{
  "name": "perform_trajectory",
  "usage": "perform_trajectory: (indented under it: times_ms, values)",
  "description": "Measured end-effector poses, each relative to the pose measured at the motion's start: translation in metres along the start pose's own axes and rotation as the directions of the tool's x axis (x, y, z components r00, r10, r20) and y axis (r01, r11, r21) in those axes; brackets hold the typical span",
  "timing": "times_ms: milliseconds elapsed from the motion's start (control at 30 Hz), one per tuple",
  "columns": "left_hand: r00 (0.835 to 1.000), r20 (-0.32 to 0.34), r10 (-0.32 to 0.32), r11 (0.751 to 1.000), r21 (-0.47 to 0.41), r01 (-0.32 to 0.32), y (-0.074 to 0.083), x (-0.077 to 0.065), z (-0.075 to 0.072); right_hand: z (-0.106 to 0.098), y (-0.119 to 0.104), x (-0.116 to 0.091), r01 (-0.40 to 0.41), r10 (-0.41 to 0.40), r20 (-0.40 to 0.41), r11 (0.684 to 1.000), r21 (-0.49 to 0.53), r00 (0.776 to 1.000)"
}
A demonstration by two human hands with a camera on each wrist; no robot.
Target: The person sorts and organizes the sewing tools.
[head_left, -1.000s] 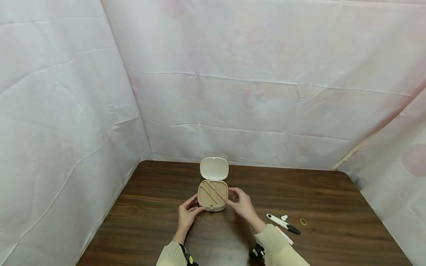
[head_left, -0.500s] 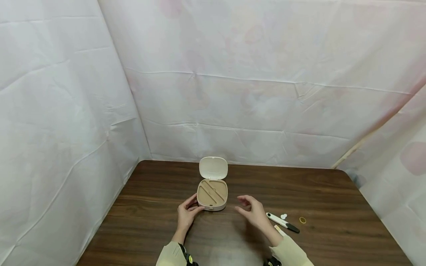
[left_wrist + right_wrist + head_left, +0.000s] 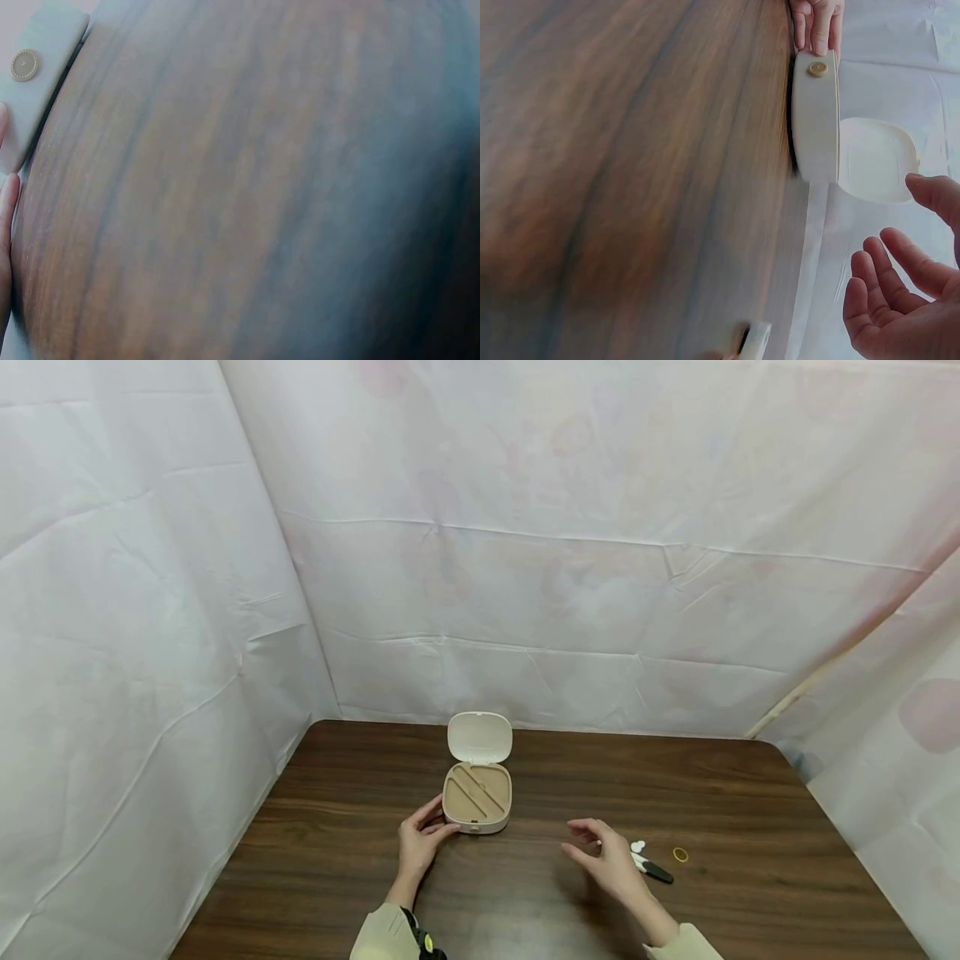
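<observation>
A cream case (image 3: pixel 477 827) with its lid (image 3: pixel 480 737) flipped up stands near the back of the table. Its tan inside (image 3: pixel 491 782) carries two diagonal bars. My left hand (image 3: pixel 417 846) holds the case's front left corner, thumb at the front wall and fingers at the side. In the left wrist view the case's front wall (image 3: pixel 46 71) shows a round button. My right hand (image 3: pixel 611 862) is off to the right of the case, fingers loosely bent and apart, holding nothing. It partly covers a slim white-and-black tool (image 3: pixel 657 872).
Small white pieces (image 3: pixel 637 847) lie beside the tool, and a thin yellow ring (image 3: pixel 680 854) is farther right. White sheets (image 3: pixel 480 568) hang behind and along both sides of the dark wooden table (image 3: pixel 360 793).
My right hand has let go of the case's right side and moved right and nearer, over the white-and-black tool. My left hand has stayed on the case.
</observation>
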State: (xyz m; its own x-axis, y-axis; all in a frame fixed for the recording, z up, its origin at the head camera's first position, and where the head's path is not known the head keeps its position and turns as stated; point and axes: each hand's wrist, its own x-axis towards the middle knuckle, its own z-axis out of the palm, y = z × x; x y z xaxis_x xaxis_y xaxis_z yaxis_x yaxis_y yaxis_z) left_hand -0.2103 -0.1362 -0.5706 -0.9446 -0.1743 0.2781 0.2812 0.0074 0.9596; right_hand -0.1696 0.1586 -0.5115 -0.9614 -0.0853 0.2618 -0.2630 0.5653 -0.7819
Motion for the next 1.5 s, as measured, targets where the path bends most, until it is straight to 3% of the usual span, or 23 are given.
perform_trajectory:
  times_ms: [367, 833, 1133, 1367, 1500]
  values:
    - [1.0, 0.005, 0.018, 1.0, -0.023, -0.018, -0.001, 0.001, 0.0, -0.021, 0.018, -0.018, -0.054, 0.057, -0.077, 0.998, 0.031, 0.995]
    - [1.0, -0.002, 0.022, 0.999, -0.025, -0.022, -0.003, 0.001, 0.0, -0.042, 0.05, -0.035, -0.167, 0.164, -0.188, 0.986, 0.001, 0.968]
    - [1.0, 0.007, 0.027, 0.999, -0.032, -0.027, -0.003, 0.0, 0.001, -0.055, 0.062, -0.039, -0.339, 0.326, -0.152, 0.939, -0.066, 0.933]
    - [1.0, 0.011, 0.02, 0.999, -0.035, -0.02, -0.002, 0.0, 0.001, -0.061, 0.071, -0.038, -0.354, 0.333, -0.162, 0.926, -0.128, 0.929]
    - [1.0, 0.0, 0.016, 0.999, -0.029, -0.016, -0.008, 0.001, 0.001, -0.065, 0.074, -0.037, -0.377, 0.361, -0.12, 0.912, -0.164, 0.925]
